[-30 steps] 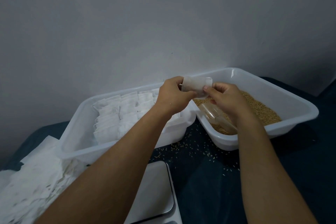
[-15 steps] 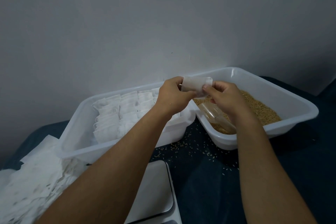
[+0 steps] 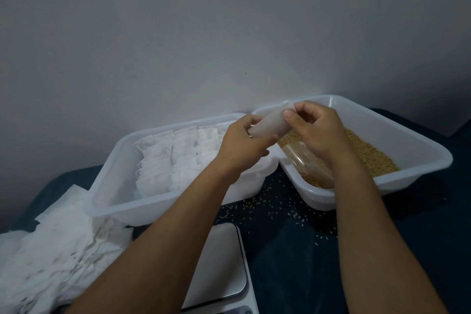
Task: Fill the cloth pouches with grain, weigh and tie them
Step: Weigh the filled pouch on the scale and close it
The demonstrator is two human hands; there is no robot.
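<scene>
Holding one white cloth pouch (image 3: 270,126) between them, both hands hang above the gap where the two tubs meet. The left hand (image 3: 244,146) curls its grip round the pouch's lower end; the right hand (image 3: 318,130) pinches the upper end between thumb and fingers. No writing can be read anywhere. The right tub (image 3: 413,145) holds brown grain (image 3: 369,153), with a clear plastic scoop (image 3: 303,158) lying in it, partly hidden by the right wrist. The left tub (image 3: 112,186) holds rows of white pouches (image 3: 168,158). Loose empty pouches (image 3: 51,257) are heaped at the near left. A white scale (image 3: 221,267) lies under the left forearm. Spilled grains (image 3: 267,205) dot the dark blue counter (image 3: 420,237), against a plain grey wall (image 3: 229,33).
</scene>
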